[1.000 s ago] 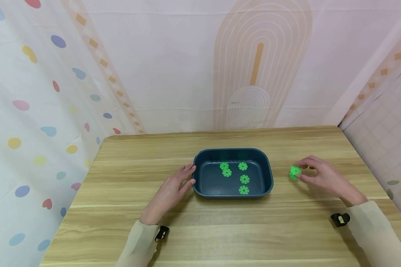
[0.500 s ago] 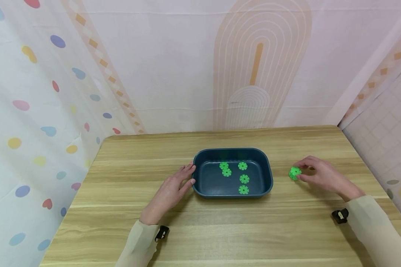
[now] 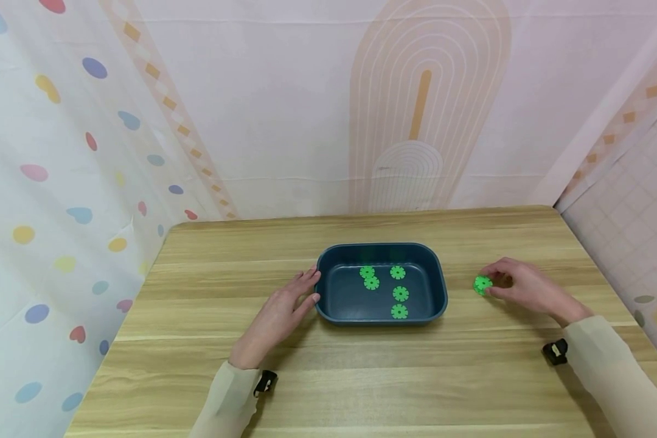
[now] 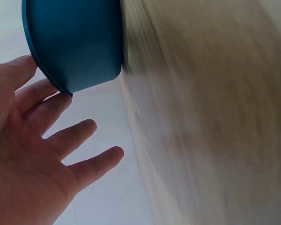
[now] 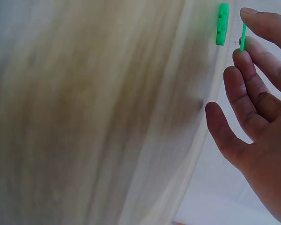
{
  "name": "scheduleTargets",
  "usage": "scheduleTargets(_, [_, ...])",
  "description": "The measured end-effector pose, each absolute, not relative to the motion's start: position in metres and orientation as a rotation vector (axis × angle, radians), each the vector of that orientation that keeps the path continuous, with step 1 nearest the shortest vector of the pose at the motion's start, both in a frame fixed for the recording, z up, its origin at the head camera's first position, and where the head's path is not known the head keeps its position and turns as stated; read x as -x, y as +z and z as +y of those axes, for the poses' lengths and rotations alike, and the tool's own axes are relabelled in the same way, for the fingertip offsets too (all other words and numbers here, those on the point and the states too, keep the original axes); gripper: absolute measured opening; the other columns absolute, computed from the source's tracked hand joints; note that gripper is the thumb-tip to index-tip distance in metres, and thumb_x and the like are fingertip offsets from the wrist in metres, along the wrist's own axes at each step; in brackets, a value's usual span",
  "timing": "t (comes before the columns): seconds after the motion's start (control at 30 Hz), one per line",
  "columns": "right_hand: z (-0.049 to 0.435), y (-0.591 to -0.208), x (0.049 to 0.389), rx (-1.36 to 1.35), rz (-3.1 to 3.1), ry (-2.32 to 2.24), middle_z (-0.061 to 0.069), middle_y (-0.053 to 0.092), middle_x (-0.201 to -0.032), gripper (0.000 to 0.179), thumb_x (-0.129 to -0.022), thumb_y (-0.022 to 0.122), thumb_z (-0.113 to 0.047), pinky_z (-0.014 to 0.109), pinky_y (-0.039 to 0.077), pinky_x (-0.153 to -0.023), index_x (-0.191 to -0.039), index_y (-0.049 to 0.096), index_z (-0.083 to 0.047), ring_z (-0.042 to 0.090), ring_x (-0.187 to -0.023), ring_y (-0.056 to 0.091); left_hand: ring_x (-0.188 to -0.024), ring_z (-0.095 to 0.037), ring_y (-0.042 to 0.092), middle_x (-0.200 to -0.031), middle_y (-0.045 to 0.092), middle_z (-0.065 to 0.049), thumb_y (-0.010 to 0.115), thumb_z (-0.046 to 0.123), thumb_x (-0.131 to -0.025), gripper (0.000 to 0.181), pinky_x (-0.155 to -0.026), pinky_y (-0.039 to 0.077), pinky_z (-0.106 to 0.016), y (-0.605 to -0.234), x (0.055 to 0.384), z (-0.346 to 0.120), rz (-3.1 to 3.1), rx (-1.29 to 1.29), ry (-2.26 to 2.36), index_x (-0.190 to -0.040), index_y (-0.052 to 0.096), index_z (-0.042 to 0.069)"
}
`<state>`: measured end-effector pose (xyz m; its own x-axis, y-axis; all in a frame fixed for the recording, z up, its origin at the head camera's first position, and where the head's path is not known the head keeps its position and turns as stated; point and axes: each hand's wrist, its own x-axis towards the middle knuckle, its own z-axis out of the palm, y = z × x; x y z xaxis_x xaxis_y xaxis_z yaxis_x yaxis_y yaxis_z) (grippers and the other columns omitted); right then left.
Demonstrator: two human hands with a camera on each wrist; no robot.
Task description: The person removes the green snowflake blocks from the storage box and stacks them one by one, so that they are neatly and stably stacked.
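My left hand [image 3: 281,306] rests with spread fingers against the left rim of a dark blue rectangular tray [image 3: 382,322]. In the left wrist view, fingertips [image 4: 61,101] touch the edge of the tray [image 4: 75,47]. To the right of the tray, my right hand [image 3: 528,288] pinches a green notched disc [image 3: 483,283] between thumb and fingers. The right wrist view shows this disc [image 5: 243,38] edge-on, apart from a short stack of green discs [image 5: 222,24] on the table. From the head view, the held disc covers most of that stack.
Several more green discs [image 3: 400,294] lie flat on the tray floor, two of them overlapping [image 3: 369,278]. The tray stands on a wood-grain table [image 3: 361,377]. Behind it hangs a patterned cloth [image 3: 285,121], and a dotted cloth [image 3: 60,213] hangs on the left.
My right hand has shifted slightly left and down, and the held disc now overlaps the stack more fully. My left hand and the tray have stayed in place.
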<state>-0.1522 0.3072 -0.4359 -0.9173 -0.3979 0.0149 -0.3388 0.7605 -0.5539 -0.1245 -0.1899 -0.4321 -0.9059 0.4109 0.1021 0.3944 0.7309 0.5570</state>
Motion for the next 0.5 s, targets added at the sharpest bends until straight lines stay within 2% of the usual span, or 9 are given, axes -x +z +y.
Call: scheduleTargets(0.5, [0.3053, -0.4386, 0.1564, 0.611, 2.831, -0.849, 0.004, 0.069, -0.106, 0.030, -0.090, 0.082, -0.013, 0.031, 0.055, -0.078, -0.116, 0.073, 0.000, 0.016, -0.091, 0.061, -0.149, -0.038, 0.036, -0.161, 0.041, -0.011, 0.056, 0.026, -0.109, 0.049, -0.118, 0.035, -0.055, -0.4329, 0.1248, -0.1896, 2.896, -0.680, 0.934, -0.153, 0.050, 0.005])
